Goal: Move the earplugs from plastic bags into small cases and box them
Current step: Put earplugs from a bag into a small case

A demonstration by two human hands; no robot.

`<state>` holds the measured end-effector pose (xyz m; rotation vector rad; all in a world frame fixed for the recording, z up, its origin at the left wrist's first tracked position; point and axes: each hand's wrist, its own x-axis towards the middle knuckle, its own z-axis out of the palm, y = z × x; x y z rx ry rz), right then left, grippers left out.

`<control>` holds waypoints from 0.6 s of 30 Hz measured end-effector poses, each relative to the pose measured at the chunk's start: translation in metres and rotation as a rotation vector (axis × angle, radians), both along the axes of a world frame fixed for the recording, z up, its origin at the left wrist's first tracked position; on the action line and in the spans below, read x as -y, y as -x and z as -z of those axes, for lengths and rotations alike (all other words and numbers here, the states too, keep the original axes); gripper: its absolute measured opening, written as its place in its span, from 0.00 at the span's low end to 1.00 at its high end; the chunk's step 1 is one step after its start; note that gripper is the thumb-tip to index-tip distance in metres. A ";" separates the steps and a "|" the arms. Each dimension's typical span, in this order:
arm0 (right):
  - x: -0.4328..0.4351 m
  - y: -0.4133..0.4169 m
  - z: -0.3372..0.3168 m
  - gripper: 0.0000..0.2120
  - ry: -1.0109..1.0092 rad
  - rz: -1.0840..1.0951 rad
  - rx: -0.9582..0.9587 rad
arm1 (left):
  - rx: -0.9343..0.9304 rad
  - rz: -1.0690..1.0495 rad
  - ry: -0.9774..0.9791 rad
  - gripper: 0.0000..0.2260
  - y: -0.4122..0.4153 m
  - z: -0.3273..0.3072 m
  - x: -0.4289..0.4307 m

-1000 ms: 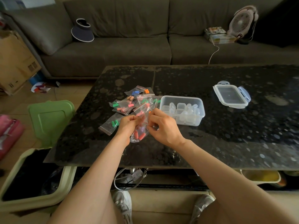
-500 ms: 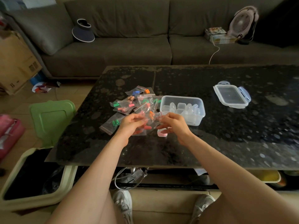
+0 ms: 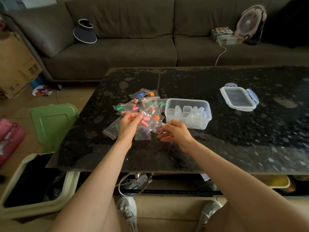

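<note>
My left hand (image 3: pixel 129 124) pinches the top left edge of a clear plastic bag (image 3: pixel 150 122) that holds pink and orange earplugs. On the bag's right edge, my right hand (image 3: pixel 175 133) pinches with thumb and forefinger; its other fingers are loosely spread below. The bag hangs stretched between both hands just above the table. Behind it lies a pile of several small bags (image 3: pixel 142 102) with green, blue, orange and pink earplugs. A clear plastic box (image 3: pixel 207 118) with several small clear cases (image 3: pixel 187 109) inside stands right of the pile.
The box's lid (image 3: pixel 239 98) lies further right on the black stone table (image 3: pixel 250 131). A green-lidded bin (image 3: pixel 51 121) stands open at the table's left. A sofa with a visor hat (image 3: pixel 85 31) and a fan (image 3: pixel 250 20) runs along the back.
Both hands have moved apart and turned palm-up, drawing the bag out between them. A second ago they were close together over the bag.
</note>
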<state>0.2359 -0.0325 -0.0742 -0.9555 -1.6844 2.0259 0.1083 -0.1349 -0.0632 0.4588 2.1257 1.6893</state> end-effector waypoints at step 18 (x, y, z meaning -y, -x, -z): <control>-0.008 0.005 0.005 0.15 0.224 0.107 -0.146 | -0.097 -0.097 -0.017 0.08 0.004 0.005 0.000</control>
